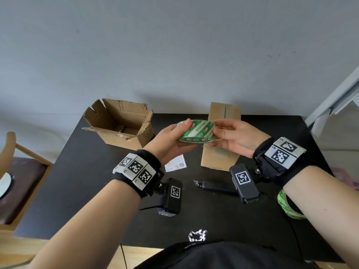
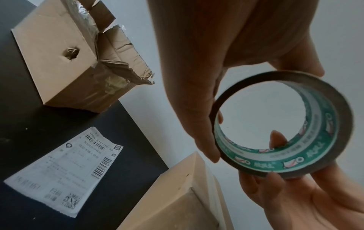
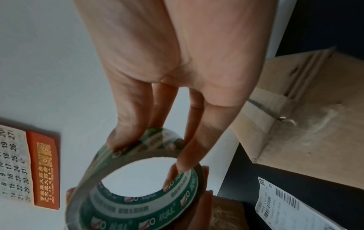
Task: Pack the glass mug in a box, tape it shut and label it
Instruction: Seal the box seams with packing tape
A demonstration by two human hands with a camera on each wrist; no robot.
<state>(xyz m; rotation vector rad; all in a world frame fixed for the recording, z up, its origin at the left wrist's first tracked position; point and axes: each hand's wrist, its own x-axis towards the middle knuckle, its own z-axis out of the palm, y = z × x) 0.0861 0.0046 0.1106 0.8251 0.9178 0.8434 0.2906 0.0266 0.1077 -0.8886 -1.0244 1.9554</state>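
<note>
— What is the tape roll (image 1: 196, 132) made of?
— Glossy clear plastic film over a green-and-white printed core.
— And the desk (image 1: 97, 183) under it?
— Matt black, smooth. Left of the roll, the open box (image 1: 119, 124) is rough brown cardboard, torn and creased; the closed box (image 1: 220, 158) behind the roll is smoother cardboard.
— The label (image 1: 175, 164)?
— Thin white paper, matt.

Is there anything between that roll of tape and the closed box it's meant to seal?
Nothing visible. Both hands, left and right, hold the tape roll in the air just above the closed box, with only open space between them.
</note>
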